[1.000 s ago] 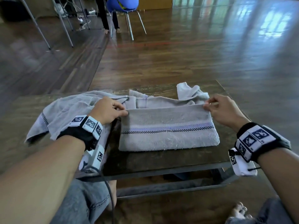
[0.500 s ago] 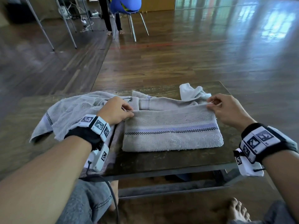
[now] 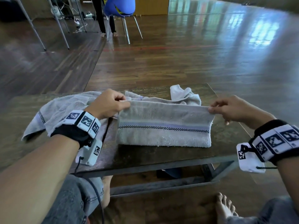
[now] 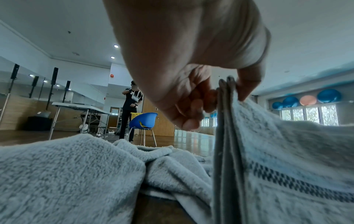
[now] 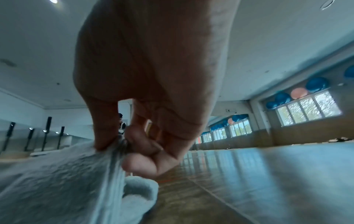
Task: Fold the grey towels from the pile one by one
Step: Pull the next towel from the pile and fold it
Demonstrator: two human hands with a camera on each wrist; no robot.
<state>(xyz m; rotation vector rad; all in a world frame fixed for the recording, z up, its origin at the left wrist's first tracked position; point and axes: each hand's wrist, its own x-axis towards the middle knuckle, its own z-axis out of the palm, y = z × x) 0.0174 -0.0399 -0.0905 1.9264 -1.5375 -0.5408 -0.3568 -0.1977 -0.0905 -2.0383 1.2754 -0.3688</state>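
A folded grey towel (image 3: 163,126) with a checked stripe lies across the dark low table (image 3: 161,156). Its far edge is lifted off the table. My left hand (image 3: 124,105) pinches the far left corner, seen close in the left wrist view as stacked layers (image 4: 226,121) between thumb and fingers (image 4: 191,106). My right hand (image 3: 212,109) pinches the far right corner (image 5: 114,148). The pile of loose grey towels (image 3: 64,110) lies crumpled at the left under my left wrist and reaches behind the folded towel.
A white cloth (image 3: 184,94) is bunched at the table's far edge. Beyond the table is wooden floor, with a blue chair (image 3: 120,7) and a standing person's legs (image 3: 103,21) at the far end. My knees and a bare foot (image 3: 224,207) are below the table's near edge.
Both hands have raised the towel's far edge off the table and pulled it taut between them; one second ago that edge lay flat under my fingers.
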